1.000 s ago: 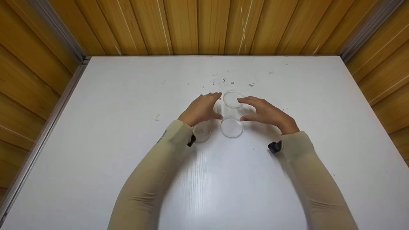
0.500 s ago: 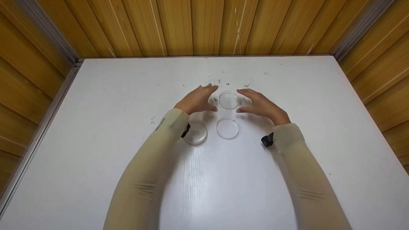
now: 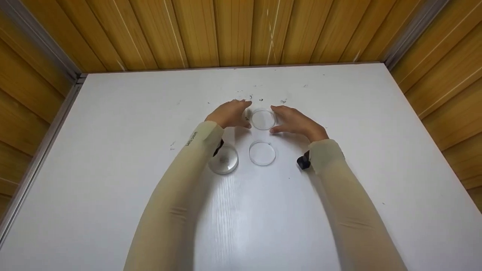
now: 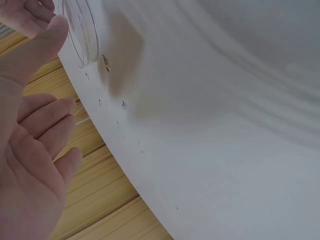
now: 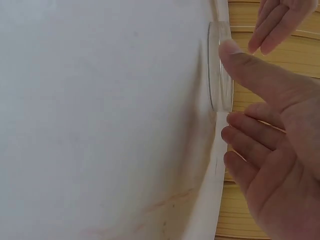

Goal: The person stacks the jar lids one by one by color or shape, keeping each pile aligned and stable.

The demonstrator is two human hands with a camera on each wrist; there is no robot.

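Three round clear dishes, like petri dishes, are in the head view. The far dish sits between my two hands. On its left, my left hand has its thumb and fingers spread apart; opposite it is my right hand, fingertips right at the rim. Neither hand grips anything. Nearer to me lies a second dish. A thicker-looking dish stands to its left, partly hidden by my left wrist. In the right wrist view, the thumb overlaps the far dish's side wall.
The white table has small dark marks beyond the dishes. Yellow wood-look panels rise behind it and at both sides. A black wrist camera hangs under my right sleeve.
Both hands have moved farther forward, from between the two dishes to either side of the far one. My right fingers no longer overlap that dish. The whole head view has shifted slightly.
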